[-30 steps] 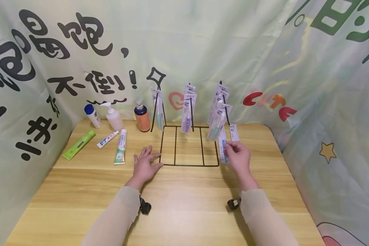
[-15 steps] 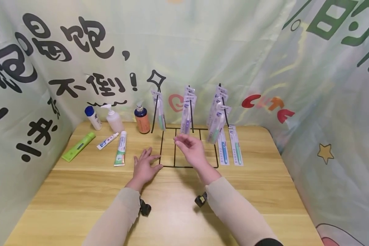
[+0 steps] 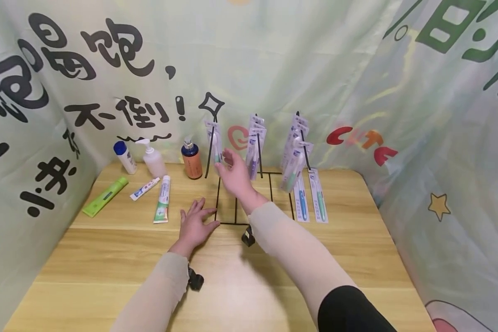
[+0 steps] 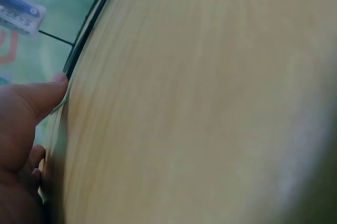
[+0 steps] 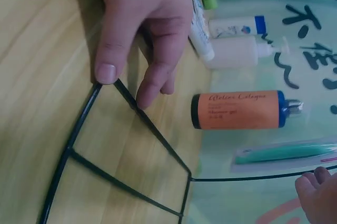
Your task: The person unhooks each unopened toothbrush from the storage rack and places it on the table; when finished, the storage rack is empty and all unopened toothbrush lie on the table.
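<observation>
My left hand (image 3: 195, 223) rests on the table with fingers spread, thumb and fingertips at the front-left corner of a black wire display rack (image 3: 271, 189). In the right wrist view the thumb and a finger of that hand touch the base wire. My right hand (image 3: 235, 175) is raised over the rack's left part, fingers loosely bent and nothing in them. It is close to a packaged green toothbrush (image 5: 284, 153) hanging from the left hook. More packaged toothbrushes hang on the middle hook (image 3: 253, 154) and the right hook (image 3: 292, 166).
Two packaged toothbrushes, one blue (image 3: 302, 205) and one green (image 3: 320, 203), lie right of the rack. At left stand an orange-labelled shower gel bottle (image 3: 192, 161), a pump bottle (image 3: 154, 159) and a blue-capped bottle (image 3: 126, 159). Toothpaste tubes (image 3: 163, 203) and a green tube (image 3: 105, 197) lie nearby.
My right hand has moved left from the toothbrushes on the table, across the rack, and up to the left hook. The left hand has stayed at the rack's corner.
</observation>
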Available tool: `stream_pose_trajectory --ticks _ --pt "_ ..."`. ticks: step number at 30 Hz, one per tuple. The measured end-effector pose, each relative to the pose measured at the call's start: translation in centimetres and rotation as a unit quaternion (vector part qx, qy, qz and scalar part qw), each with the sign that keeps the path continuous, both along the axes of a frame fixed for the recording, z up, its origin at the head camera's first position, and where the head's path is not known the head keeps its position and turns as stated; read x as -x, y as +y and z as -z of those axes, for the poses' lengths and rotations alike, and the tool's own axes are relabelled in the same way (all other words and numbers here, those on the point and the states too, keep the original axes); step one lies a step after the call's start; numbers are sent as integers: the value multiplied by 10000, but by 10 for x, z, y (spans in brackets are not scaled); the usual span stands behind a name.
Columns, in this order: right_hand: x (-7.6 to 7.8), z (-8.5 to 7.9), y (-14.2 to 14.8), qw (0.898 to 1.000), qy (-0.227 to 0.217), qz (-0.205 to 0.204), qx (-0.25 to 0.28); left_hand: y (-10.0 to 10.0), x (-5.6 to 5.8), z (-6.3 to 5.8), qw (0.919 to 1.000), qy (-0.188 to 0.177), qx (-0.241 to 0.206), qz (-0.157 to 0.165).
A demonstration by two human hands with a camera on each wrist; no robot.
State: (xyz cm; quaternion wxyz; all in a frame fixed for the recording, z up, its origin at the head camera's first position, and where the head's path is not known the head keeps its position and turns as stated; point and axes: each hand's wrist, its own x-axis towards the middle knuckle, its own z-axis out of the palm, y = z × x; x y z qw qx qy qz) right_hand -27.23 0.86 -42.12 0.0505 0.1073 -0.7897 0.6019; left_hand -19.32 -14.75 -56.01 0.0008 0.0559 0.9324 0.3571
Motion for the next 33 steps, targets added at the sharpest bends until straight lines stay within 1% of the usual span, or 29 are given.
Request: stream_pose_trajectory --ticks 5,7,11,17,23,27,33 --pt "17 -1 -8 9991 -107 385 -163 1 -1 -1 10000 -7 -63 -27" --pt "21 -1 -10 9980 -121 505 -348 0 -1 1 10000 26 -56 -28" --pt "25 -5 -12 9969 -131 618 -460 1 1 1 10000 73 -20 33" --pt "26 -8 -14 9970 -213 548 -509 2 2 0 10000 25 18 -17" --pt "25 -3 -10 9969 -127 657 -404 3 3 3 9999 -8 92 39" --pt "21 2 -9 9977 -110 640 -188 3 2 2 10000 4 93 -14" --pt "11 3 -4 9985 131 521 -84 2 2 1 9999 21 132 -19"
